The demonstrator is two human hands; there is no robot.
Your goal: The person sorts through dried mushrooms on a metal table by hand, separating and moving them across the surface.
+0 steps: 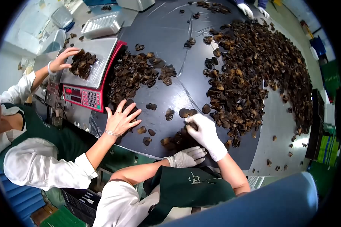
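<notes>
Near edge of worktop (pixel 166 36): left hand (pixel 188 157), fingers extended. Right hand (pixel 205 134): fingers curled beside dark piece (pixel 185 112); I cannot tell grip.

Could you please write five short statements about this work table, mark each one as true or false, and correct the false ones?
1. The person's left hand and right hand both wear pale gloves. True.
2. The scale has a green body. False: its body is red.
3. The large heap of dark pieces lies to the right of the scale in the picture. True.
4. Nothing lies on top of the scale. False: some dark pieces lie there.
5. The co-worker beside the scale wears gloves. False: the co-worker's hands are bare.
</notes>
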